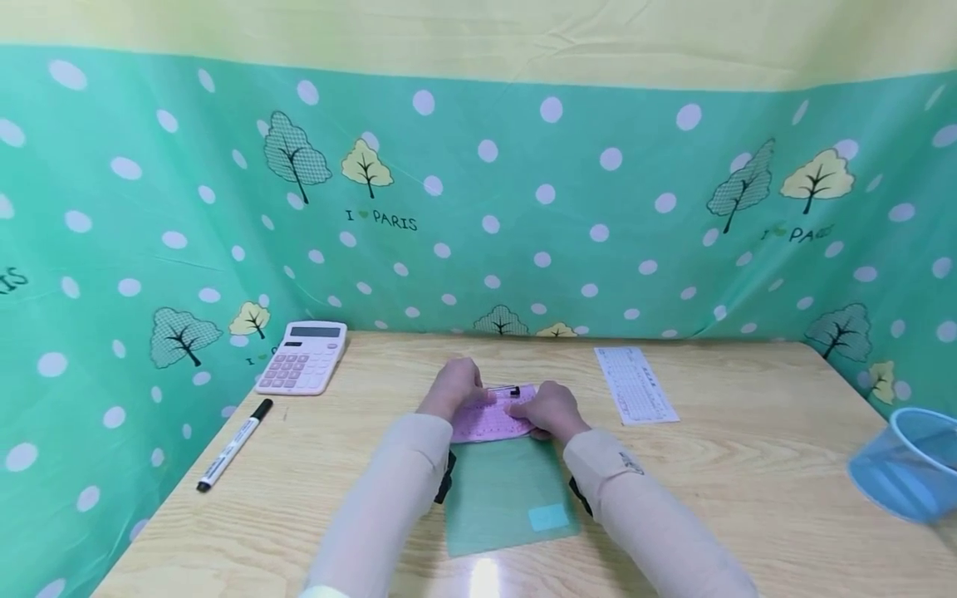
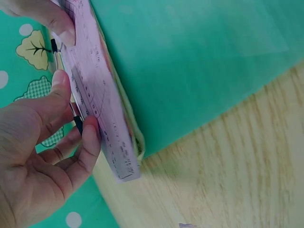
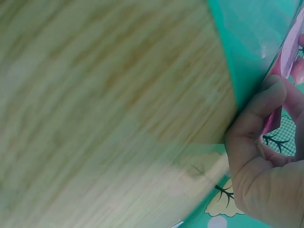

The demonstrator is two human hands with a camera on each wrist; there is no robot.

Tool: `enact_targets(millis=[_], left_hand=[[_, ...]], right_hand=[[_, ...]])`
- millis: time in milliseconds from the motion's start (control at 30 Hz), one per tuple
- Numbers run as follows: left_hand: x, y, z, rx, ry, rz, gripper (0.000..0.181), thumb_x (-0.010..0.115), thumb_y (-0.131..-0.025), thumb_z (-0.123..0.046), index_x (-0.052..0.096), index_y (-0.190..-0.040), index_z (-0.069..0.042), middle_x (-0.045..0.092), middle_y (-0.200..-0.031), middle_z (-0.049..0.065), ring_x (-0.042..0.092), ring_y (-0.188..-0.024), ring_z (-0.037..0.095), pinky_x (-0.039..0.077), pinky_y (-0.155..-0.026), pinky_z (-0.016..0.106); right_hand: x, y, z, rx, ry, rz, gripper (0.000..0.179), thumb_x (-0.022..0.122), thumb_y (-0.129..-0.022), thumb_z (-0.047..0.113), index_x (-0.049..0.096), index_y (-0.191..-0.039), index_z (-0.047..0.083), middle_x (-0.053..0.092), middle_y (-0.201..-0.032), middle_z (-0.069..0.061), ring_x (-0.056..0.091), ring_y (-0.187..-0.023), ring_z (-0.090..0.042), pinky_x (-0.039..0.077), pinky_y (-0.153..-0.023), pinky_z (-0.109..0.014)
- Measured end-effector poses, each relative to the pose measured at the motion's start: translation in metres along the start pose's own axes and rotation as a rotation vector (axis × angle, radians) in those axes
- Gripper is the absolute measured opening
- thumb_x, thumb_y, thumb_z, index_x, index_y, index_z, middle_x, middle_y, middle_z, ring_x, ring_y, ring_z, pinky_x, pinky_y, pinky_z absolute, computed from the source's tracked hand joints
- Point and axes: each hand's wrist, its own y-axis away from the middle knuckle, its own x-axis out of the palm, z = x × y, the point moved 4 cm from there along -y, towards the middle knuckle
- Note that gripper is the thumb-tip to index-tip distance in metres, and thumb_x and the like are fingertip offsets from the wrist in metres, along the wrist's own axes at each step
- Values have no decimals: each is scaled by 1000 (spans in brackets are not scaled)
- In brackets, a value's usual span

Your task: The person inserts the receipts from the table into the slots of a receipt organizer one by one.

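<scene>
A stack of pink printed slips (image 1: 489, 419) is held tilted over the far end of a translucent green folder (image 1: 508, 490). A thin metal bar with black ends (image 2: 77, 122) runs along the stack's far edge. My left hand (image 1: 458, 389) is at the stack's left part, thumb and fingers closing around the bar and the paper edge. At the right end, my right hand (image 1: 552, 411) pinches the slips between thumb and curled fingers. In the right wrist view, that hand (image 3: 266, 142) hides much of the paper's corner.
A pink calculator (image 1: 302, 357) and a marker (image 1: 235, 444) lie at the left. A printed white sheet (image 1: 635, 386) lies beyond my right hand. At the right edge stands a blue mesh bin (image 1: 908, 465). A green patterned curtain (image 1: 523, 216) hangs behind the wooden table (image 1: 748, 465).
</scene>
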Motion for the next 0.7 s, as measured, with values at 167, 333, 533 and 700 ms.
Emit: enact_targets(millis=[167, 333, 533, 700], left_hand=[[1, 2, 1, -2, 20, -7, 24, 86, -81, -20, 71, -82, -1, 67, -82, 7, 62, -80, 22, 55, -84, 38], [1, 1, 3, -1, 43, -18, 26, 88, -80, -20, 68, -78, -3, 65, -79, 5, 60, -78, 21, 55, -81, 37], [1, 1, 3, -17, 51, -10, 29, 88, -80, -22, 65, -76, -4, 63, -77, 5, 60, -77, 21, 54, -80, 37], [1, 3, 2, -17, 45, -4, 30, 88, -80, -22, 64, -75, -4, 63, -77, 6, 60, -76, 21, 54, -78, 37]], right_hand=[[2, -2, -2, 7, -8, -3, 33, 83, -86, 27, 60, -78, 4, 56, -59, -2, 48, -43, -7, 40, -41, -18], [1, -3, -3, 3, -15, -1, 36, 84, -85, 29, 58, -77, 6, 57, -64, -4, 49, -44, -8, 44, -42, -19], [-2, -3, -5, 27, -87, 35, 36, 82, -87, 28, 57, -78, 5, 56, -60, -3, 50, -41, -7, 44, -41, -19], [-7, 0, -7, 77, -228, 90, 30, 78, -91, 22, 56, -81, 4, 54, -60, 0, 51, -41, -6, 46, -44, -17]])
